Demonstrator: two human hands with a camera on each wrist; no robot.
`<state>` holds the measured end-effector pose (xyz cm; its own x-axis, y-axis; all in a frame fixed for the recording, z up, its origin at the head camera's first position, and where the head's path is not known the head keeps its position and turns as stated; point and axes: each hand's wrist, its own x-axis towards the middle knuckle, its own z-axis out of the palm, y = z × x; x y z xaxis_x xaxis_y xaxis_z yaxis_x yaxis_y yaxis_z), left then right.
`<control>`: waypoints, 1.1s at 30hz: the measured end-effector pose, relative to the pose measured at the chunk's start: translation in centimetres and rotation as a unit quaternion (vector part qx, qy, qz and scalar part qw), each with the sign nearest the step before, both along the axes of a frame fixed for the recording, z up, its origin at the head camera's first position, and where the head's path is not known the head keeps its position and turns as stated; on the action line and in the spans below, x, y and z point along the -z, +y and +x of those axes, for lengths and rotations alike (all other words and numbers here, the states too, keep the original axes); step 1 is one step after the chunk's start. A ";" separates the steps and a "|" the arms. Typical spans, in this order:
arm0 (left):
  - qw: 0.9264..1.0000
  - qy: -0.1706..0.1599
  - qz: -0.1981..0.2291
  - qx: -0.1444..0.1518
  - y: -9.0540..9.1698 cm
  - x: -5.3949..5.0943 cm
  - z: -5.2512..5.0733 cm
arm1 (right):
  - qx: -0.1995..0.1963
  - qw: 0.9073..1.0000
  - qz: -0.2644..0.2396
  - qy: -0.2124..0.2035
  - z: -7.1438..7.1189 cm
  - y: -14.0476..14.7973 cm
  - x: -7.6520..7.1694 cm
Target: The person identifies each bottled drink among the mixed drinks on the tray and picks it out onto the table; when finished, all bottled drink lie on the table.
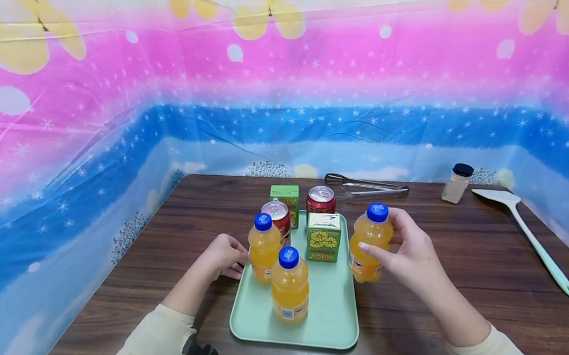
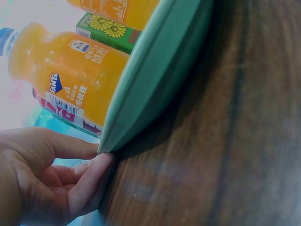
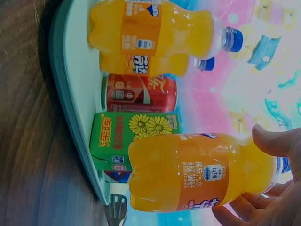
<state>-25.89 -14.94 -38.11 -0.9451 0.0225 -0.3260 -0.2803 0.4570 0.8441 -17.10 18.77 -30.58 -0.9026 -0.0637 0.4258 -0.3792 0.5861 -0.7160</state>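
My right hand (image 1: 412, 252) grips an orange drink bottle (image 1: 371, 239) with a blue cap, held at the right edge of the green tray (image 1: 326, 311); the right wrist view shows this bottle (image 3: 188, 172) off the tray surface. My left hand (image 1: 225, 257) pinches the tray's left rim between thumb and fingers, plain in the left wrist view, where the hand (image 2: 56, 174) meets the rim (image 2: 136, 89). On the tray stand two more orange bottles, one at left (image 1: 264, 245) and one nearer the front (image 1: 290, 289), a green carton (image 1: 323, 243) and a red can (image 1: 282, 220).
Another red can (image 1: 320, 203) and a second green carton (image 1: 286, 196) stand at the tray's far end. Beyond lie metal tongs (image 1: 374, 189). A black-lidded jar (image 1: 456, 186) and a spatula (image 1: 532, 236) are at the right. Patterned cloth (image 1: 288, 82) hangs behind the table.
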 end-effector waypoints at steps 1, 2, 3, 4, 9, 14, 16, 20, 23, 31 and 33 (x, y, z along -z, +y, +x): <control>1.000 0.000 0.000 0.000 0.0 0.0 0.0 | 0.002 1.000 0.000 0.001 -0.1 0.0 -0.1; 1.000 0.000 0.001 0.000 0.0 0.0 0.0 | 0.004 1.000 0.003 0.002 -0.1 0.1 -0.1; 1.000 0.000 0.001 0.000 0.0 0.0 0.0 | 0.006 1.000 0.003 0.004 -0.2 0.1 -0.2; 1.000 0.000 0.001 0.000 0.0 0.0 0.0 | 0.007 1.000 0.003 0.004 -0.3 0.2 -0.2; 1.000 -0.002 0.002 -0.001 0.0 0.1 -0.1 | 0.012 1.000 0.002 0.006 -0.7 0.3 -0.4; 1.000 -0.004 0.000 -0.002 0.1 0.0 -0.1 | 0.020 1.000 0.001 0.012 -1.0 0.4 -0.4; 1.000 -0.004 0.001 -0.003 0.1 0.0 -0.1 | 0.022 1.000 -0.001 0.015 -1.2 0.5 -0.5; 1.000 -0.002 0.002 -0.003 0.0 0.0 -0.1 | 0.026 0.999 -0.010 0.015 -1.6 0.5 -0.6; 1.000 -0.001 0.000 -0.002 0.1 0.0 -0.1 | 0.028 0.999 -0.017 0.016 -2.0 0.6 -0.7; 1.000 -0.001 0.001 -0.008 0.1 -0.1 0.1 | 0.039 0.999 -0.028 0.018 -3.1 0.9 -0.4; 1.000 -0.003 0.000 -0.009 0.1 -0.1 0.1 | 0.046 0.998 -0.031 0.018 -3.3 0.9 -0.3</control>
<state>-25.76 -14.81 -37.99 -0.9435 0.0055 -0.3314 -0.2932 0.4526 0.8421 -20.43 19.65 -30.23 -0.8870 0.0453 0.4595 -0.3531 0.5748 -0.7382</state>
